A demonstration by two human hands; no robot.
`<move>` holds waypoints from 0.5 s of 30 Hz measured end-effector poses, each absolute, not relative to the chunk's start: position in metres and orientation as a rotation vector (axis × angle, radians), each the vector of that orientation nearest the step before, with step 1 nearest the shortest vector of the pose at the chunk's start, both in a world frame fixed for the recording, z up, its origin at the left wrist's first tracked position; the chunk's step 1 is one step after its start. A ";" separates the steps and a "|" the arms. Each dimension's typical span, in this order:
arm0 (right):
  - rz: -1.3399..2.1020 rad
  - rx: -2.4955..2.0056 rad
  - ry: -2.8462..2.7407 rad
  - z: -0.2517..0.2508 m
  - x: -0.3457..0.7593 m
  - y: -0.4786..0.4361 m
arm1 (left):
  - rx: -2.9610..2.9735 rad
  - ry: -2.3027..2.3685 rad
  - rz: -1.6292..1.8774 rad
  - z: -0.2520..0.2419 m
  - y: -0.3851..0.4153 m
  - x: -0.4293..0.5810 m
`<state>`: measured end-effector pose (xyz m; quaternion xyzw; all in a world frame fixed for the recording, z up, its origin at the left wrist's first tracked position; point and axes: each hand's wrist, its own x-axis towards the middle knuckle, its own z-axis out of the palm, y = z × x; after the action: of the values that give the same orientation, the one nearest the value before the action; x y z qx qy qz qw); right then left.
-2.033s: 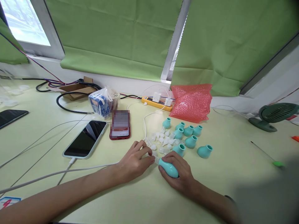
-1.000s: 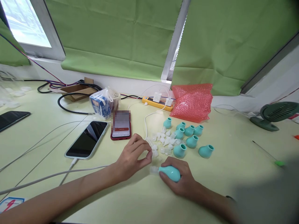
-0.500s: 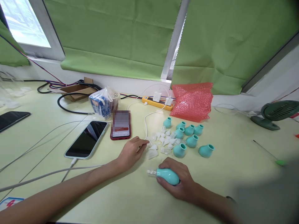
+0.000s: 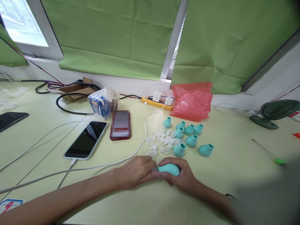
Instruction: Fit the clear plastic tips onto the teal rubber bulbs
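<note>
Right hand (image 4: pixel 186 177) curls snugly round a glossy turquoise teardrop-shaped bulb (image 4: pixel 169 169) — left hand (image 4: pixel 138 170) pinches the clear plastic nozzle (image 4: pixel 154 169) at its narrow end. Bulb sits before scattered small white plastic tips (image 4: pixel 162 140).

The left hand (image 4: pixel 137 172) is bare, and so is the slender left forearm (image 4: pixel 70 193), as far as the view's edge. The right hand (image 4: pixel 184 175) and right forearm (image 4: pixel 209 195) are uncovered too; a thin, curved dark band (image 4: pixel 230 196) edges that forearm, too blurred to identify.
</note>
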<state>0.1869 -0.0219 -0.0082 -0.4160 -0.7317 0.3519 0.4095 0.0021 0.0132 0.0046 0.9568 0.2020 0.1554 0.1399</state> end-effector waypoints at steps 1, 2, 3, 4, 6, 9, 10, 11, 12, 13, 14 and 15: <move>1.051 -1.059 -1.798 -0.007 0.188 -0.021 | 2.760 0.566 0.457 0.005 0.012 0.002; 1.200 -1.053 -1.753 -0.006 0.189 -0.020 | 2.761 0.545 0.469 0.005 0.011 0.002; 1.323 -1.035 -1.711 -0.005 0.190 -0.019 | 2.765 0.521 0.482 0.005 0.009 0.002; 1.419 -1.017 -1.674 -0.004 0.191 -0.018 | 2.769 0.499 0.494 0.006 0.007 0.002; 1.555 -0.997 -1.615 -0.003 0.193 -0.016 | 2.771 0.457 0.529 0.006 0.004 0.003; 1.756 -0.969 -1.541 -0.003 0.196 -0.015 | 2.772 0.386 0.598 0.008 -0.001 0.003; 1.829 -0.957 -1.513 -0.003 0.198 -0.015 | 2.785 0.351 0.626 0.008 -0.002 0.002; 1.893 -0.951 -1.495 -0.003 0.199 -0.015 | 2.806 0.320 0.657 0.009 -0.002 0.002; 1.935 -0.953 -1.492 -0.002 0.200 -0.016 | 2.831 0.300 0.692 0.009 -0.002 0.001; 1.949 -0.965 -1.517 -0.001 0.201 -0.017 | 2.854 0.303 0.730 0.008 -0.002 0.001; 1.926 -0.976 -1.577 0.001 0.201 -0.019 | 2.868 0.345 0.766 0.007 0.000 0.000; 1.872 -0.978 -1.662 0.003 0.201 -0.020 | 2.866 0.425 0.794 0.006 0.002 0.000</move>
<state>0.2010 -0.0201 0.0030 -0.3545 -0.6026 0.6787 0.2249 -0.0004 0.0024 0.0064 0.9518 0.1410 0.2636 0.0687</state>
